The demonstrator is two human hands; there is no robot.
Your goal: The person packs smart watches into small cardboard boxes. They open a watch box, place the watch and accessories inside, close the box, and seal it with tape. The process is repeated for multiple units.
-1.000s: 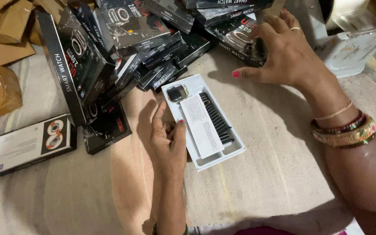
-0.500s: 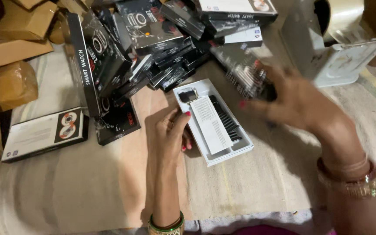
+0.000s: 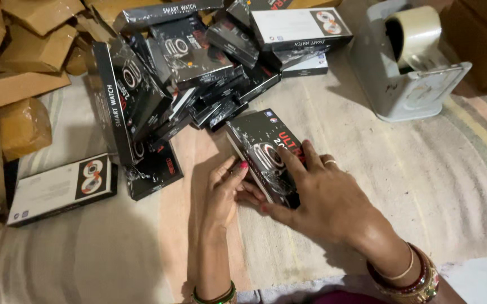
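Right, the black box (image 3: 266, 152) sits front and centre on the pale woven cloth (image 3: 367, 169), just below the heap of boxes (image 3: 198, 73). It is a flat, glossy black carton, long and narrow, with a round silver watch face pictured in the middle of its lid and red lettering along one long edge; the film over it catches the light. It lies slanted, its far end pointing up towards the heap and its near end towards the person.

The right hand (image 3: 322, 197) lies flat across the near half of the lid, palm down, fingers spread and stretched over the top, a ring on one finger, the thumb reaching round the near corner. Pressed on, then, rather than closed around it. Bangles sit at the wrist (red and gold, low in the picture).

The left hand (image 3: 224, 194) comes up from below with its forearm straight, fingers extended and held together, the red-nailed tips touching the box's left long edge. It is loose and flat against the side, not clasping anything.

Round about: a white box (image 3: 57, 188) with a small watch picture lies well apart on the left, a grey tape dispenser (image 3: 407, 73) with a clear roll stands at the upper right, and brown cardboard parcels (image 3: 24, 67) crowd the upper left corner.
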